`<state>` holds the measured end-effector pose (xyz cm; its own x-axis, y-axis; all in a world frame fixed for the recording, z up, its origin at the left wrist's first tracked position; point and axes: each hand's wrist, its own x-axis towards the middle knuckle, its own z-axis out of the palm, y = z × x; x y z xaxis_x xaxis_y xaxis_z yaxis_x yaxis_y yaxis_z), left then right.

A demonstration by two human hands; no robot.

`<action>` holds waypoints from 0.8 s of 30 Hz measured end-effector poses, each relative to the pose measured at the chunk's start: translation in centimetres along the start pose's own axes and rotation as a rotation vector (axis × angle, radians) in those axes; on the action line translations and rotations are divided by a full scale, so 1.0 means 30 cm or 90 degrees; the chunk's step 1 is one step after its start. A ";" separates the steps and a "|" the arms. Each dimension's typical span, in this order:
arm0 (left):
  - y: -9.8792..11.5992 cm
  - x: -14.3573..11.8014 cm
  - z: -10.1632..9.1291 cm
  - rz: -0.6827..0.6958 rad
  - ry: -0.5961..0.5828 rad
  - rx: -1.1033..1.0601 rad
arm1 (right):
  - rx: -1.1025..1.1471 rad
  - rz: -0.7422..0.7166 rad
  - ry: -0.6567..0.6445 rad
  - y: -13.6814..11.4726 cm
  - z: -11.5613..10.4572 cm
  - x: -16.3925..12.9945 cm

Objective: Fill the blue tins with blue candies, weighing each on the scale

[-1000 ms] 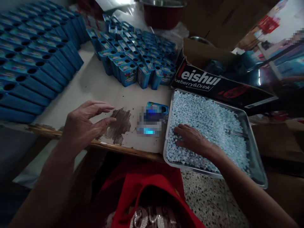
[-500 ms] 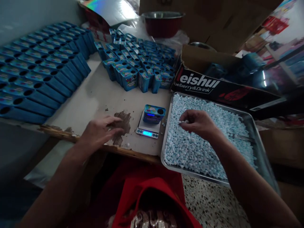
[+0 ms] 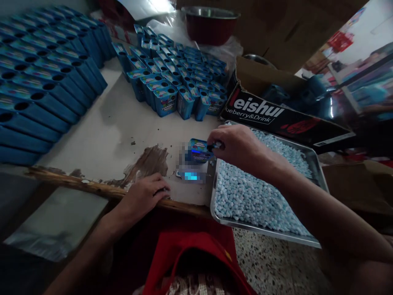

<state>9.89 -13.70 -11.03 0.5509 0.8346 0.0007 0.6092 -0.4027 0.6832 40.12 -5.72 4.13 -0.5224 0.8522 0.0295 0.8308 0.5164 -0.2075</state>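
Observation:
On a small digital scale (image 3: 190, 176) with a lit blue display stands a blue candy box (image 3: 199, 151) with a round hole in its top. Parts of the scale look blurred into blocks. My right hand (image 3: 230, 141) is at the box's hole, fingers pinched around a few small white candies (image 3: 217, 144). Just right of the scale, a metal tray (image 3: 214, 211) is heaped with pale blue and white candies (image 3: 251, 196). My left hand (image 3: 150, 189) rests on the table's front edge, fingers loosely bent, thumb apart, holding nothing.
Many blue boxes (image 3: 46, 98) stand in rows at left, and another group (image 3: 167, 102) stands at the back middle. Behind the tray is a black printed carton (image 3: 276, 110) with blue boxes inside. A red bowl (image 3: 211, 28) sits at the back. The wooden table edge (image 3: 92, 186) is worn.
My right hand has moved left from above the tray to the box's hole with the candies. My left hand has come down onto the table's edge. The view has shifted slightly.

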 end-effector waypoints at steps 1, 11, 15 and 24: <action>-0.009 -0.002 0.007 0.007 0.011 0.002 | 0.014 0.004 0.006 0.000 0.004 0.002; -0.024 -0.018 0.009 0.093 0.153 0.047 | 0.089 0.156 0.146 0.040 0.000 -0.142; -0.024 -0.005 -0.030 0.092 0.206 0.099 | 0.063 0.268 -0.047 0.130 0.112 -0.330; 0.091 0.065 -0.064 0.081 0.291 0.091 | -0.045 0.206 -0.200 0.079 0.285 -0.376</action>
<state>11.53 -12.46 -7.76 0.3394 0.8416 0.4202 0.6431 -0.5336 0.5492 46.34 -14.83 -5.06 -0.2574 0.9097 -0.3259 0.9663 0.2415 -0.0891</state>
